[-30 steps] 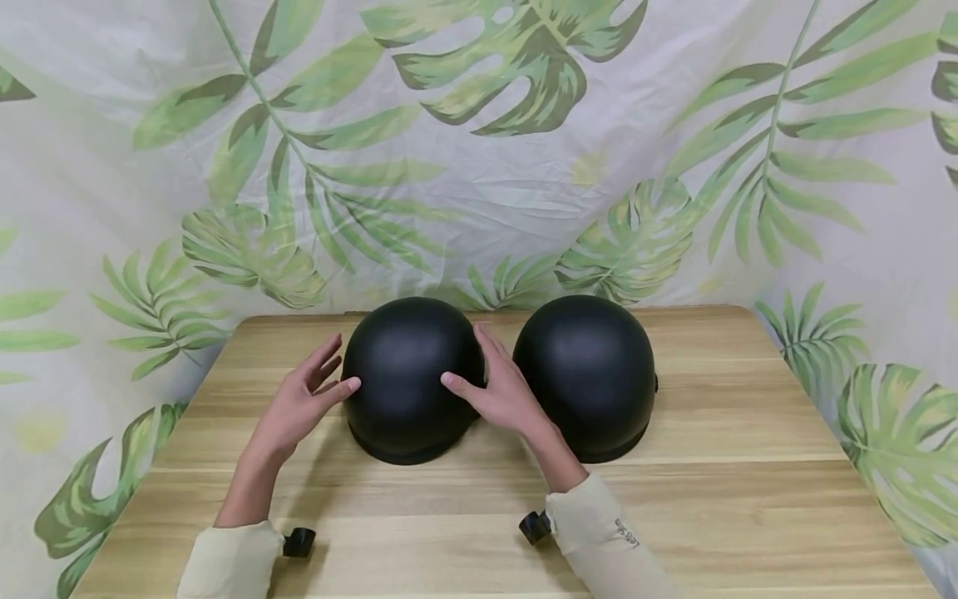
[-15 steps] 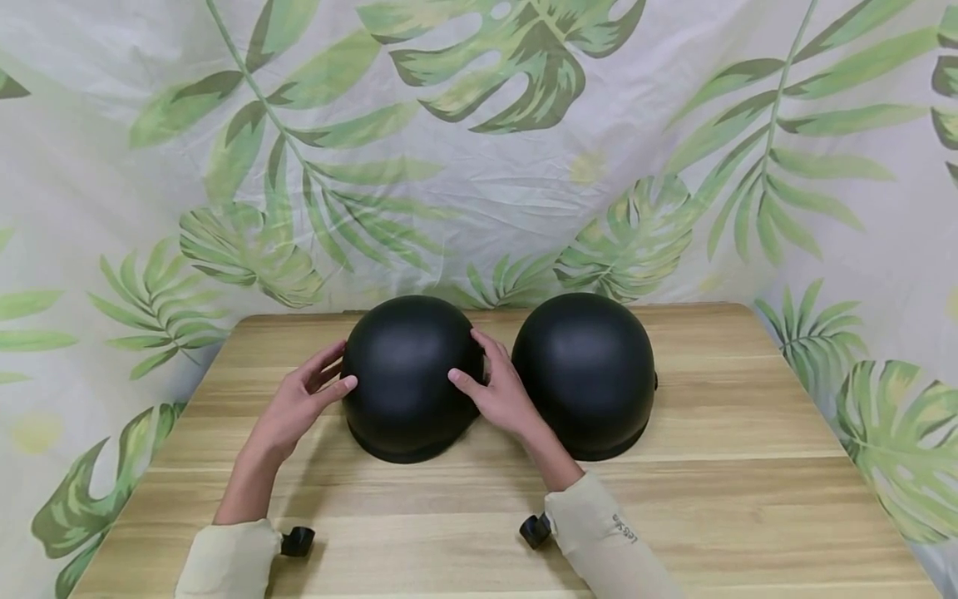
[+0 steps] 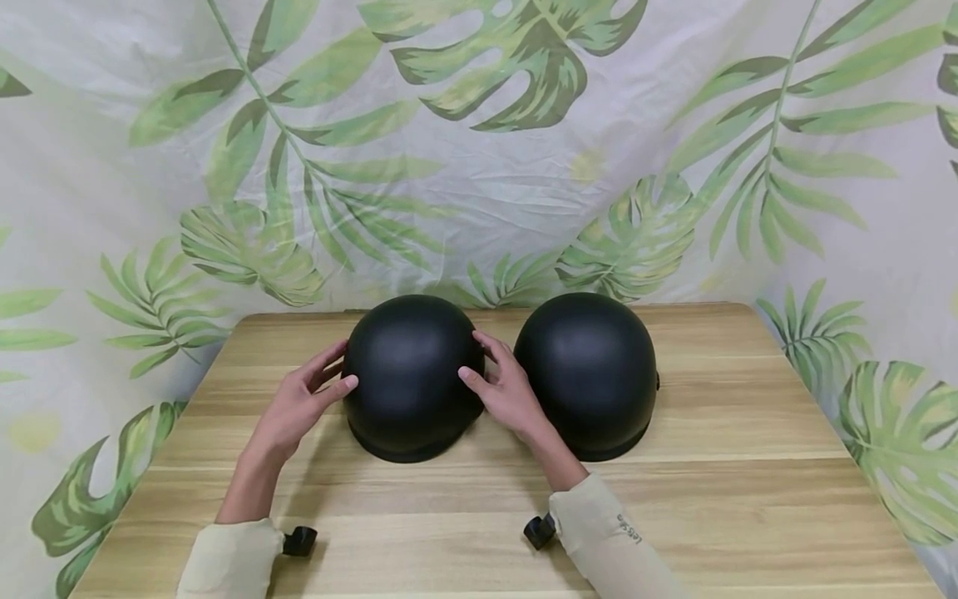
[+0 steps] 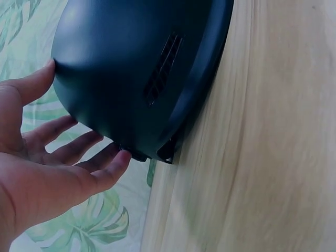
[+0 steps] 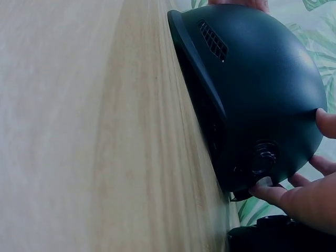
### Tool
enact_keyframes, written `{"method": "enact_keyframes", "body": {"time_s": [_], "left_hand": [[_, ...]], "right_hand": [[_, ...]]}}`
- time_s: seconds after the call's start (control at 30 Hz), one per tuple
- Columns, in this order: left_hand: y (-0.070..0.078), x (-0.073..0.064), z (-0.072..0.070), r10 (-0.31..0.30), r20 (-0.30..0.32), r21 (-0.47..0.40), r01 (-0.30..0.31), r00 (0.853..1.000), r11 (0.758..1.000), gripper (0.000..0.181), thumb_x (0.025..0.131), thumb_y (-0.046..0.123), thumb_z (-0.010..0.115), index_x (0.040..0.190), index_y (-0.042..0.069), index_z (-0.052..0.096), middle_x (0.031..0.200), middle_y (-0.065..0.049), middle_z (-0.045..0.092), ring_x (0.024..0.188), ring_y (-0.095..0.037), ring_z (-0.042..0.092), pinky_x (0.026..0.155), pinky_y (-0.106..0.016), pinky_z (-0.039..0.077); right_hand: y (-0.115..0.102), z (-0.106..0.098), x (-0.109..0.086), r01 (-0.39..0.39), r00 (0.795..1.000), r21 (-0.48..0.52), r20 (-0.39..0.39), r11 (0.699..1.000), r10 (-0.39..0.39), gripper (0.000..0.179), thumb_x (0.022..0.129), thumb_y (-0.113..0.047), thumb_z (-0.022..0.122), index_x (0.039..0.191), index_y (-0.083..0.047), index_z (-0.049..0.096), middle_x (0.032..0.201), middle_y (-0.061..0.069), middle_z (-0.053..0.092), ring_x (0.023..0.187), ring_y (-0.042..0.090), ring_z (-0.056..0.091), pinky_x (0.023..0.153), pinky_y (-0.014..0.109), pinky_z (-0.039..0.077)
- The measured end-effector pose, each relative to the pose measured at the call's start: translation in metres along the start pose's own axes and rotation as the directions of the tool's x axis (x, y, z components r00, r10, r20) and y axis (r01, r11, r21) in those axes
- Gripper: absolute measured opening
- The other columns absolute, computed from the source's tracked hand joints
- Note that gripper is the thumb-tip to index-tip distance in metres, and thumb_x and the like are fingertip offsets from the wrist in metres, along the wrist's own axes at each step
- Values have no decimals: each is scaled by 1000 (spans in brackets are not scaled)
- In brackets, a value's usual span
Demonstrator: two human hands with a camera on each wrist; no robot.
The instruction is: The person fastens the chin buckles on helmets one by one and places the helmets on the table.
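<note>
Two smooth black helmets sit dome up, side by side on the wooden table. The left helmet lies between both hands. My left hand touches its left side with thumb and fingertips, the fingers fairly straight. On its opposite side, my right hand rests its fingers and thumb lightly against the shell. In the right wrist view, one fingertip lies by a round dial-like part near the rim, and a slotted vent shows further along. The left wrist view shows another vent.
The right helmet stands close behind the right forearm, with a small gap to the left helmet. The wooden table ends at a leaf-patterned cloth backdrop. Black devices are fixed at both cuffs.
The left fingers have come in against the left helmet's side. The right thumb has slid slightly outward, to the right, along the shell. The helmets have hardly moved.
</note>
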State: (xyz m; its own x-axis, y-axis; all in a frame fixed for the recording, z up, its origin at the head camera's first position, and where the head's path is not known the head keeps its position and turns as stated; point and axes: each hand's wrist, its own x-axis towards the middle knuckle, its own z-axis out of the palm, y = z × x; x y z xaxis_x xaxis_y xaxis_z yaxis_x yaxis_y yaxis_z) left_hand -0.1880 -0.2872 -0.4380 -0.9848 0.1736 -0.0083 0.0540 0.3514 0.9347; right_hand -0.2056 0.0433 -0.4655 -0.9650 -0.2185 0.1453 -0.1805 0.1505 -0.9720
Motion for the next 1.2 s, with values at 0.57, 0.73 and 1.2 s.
{"method": "enact_keyframes", "body": {"time_s": [0.57,0.73,1.2], "left_hand": [[21,-9,11,103,-63,104,-96,993,990,70,105,24,68,167,28,36,176,-9,18,161,-40,14,120,-73,20],[24,-6,13,95,-65,116,-87,993,989,76,103,22,72,168,29,33,176,-8,16,162,-38,13,117,-74,25],[4,-5,-8,-136,48,-53,138,990,989,81,109,44,59,172,18,16,174,-17,16,156,-44,28,111,-54,47]], "right_hand": [[-7,13,-6,-24,999,-67,28,997,26,86,90,-43,85,163,-24,43,165,3,40,154,28,39,116,56,44],[-9,14,-7,-43,999,-112,23,993,46,88,88,-44,87,162,-26,43,165,2,40,152,24,40,115,53,47],[-10,14,-5,-63,998,-109,9,992,64,82,92,-41,83,161,-19,45,164,8,42,151,31,42,114,51,48]]}}
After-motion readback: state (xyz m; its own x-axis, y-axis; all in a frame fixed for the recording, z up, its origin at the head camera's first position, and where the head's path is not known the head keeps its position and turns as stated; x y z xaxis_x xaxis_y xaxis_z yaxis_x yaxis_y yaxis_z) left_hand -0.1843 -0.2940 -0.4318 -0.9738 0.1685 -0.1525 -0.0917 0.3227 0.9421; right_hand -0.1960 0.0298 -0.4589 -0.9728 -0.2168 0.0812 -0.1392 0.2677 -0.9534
